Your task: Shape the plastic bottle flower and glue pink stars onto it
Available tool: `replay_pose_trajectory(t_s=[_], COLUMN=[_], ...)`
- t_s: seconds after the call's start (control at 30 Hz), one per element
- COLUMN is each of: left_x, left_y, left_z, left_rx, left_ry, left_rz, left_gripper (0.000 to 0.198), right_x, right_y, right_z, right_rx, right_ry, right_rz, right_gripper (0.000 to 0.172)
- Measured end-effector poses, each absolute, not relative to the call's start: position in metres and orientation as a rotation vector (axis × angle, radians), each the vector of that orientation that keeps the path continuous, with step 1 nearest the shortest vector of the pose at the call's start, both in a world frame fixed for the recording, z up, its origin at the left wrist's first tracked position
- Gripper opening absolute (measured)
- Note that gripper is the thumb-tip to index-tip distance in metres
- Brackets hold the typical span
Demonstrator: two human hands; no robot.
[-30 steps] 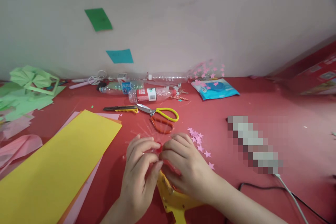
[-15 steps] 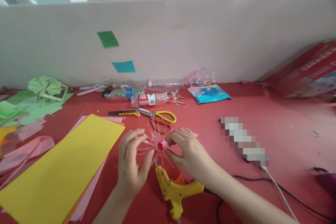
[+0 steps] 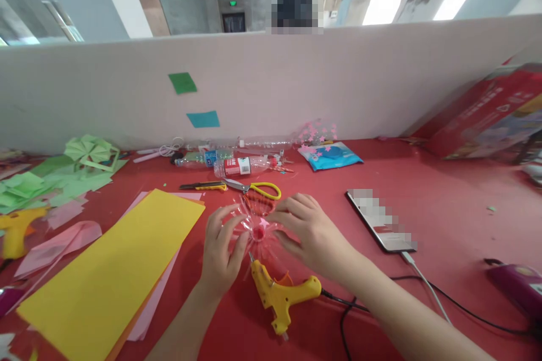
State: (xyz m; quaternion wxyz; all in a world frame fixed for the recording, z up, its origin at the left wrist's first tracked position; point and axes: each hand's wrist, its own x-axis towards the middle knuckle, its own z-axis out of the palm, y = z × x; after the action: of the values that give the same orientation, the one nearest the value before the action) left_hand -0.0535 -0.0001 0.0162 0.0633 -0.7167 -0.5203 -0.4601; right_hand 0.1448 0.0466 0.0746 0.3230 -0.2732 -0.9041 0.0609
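Between my hands is a clear plastic bottle piece [image 3: 262, 246] cut into spread strips, with a red round centre, perhaps its cap. A small pink star [image 3: 263, 223] sits by that centre. My left hand [image 3: 224, 248] curves around the left strips, thumb and fingers apart; whether it presses on them I cannot tell. On the other side, my right hand [image 3: 305, 231] is close to the star with its fingers parted and nothing visible in them. Just below lies a yellow glue gun [image 3: 283, 296], its nozzle pointing at the piece.
Scissors [image 3: 266, 190] and a utility knife [image 3: 203, 186] lie beyond my hands. Yellow paper [image 3: 114, 271] is at left, a plugged-in phone [image 3: 381, 223] at right. Plastic bottles [image 3: 237, 167] and a blue packet [image 3: 332, 156] line the white partition [image 3: 271, 79]. The glue gun's black cable [image 3: 347, 300] runs rightward.
My right hand has let go of the pink star and drawn slightly back; the star stays by the red centre. The head view has tilted up a little.
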Motion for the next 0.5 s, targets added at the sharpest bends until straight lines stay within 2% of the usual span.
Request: replay_pose_trajectory(t_s=[0.23, 0.5], left_x=[-0.054, -0.055], left_y=[-0.001, 0.000], left_z=[0.015, 0.013], left_rx=[-2.176, -2.192], left_ry=[-1.571, -1.566], left_rz=[-1.366, -1.345], left_gripper=[0.023, 0.022], right_x=[0.142, 0.144], right_y=[0.055, 0.056], right_z=[0.060, 0.059], right_rx=[-0.651, -0.581], right_ry=[-2.458, -2.448], right_rz=[-0.009, 0.049], right_gripper=[0.029, 0.014])
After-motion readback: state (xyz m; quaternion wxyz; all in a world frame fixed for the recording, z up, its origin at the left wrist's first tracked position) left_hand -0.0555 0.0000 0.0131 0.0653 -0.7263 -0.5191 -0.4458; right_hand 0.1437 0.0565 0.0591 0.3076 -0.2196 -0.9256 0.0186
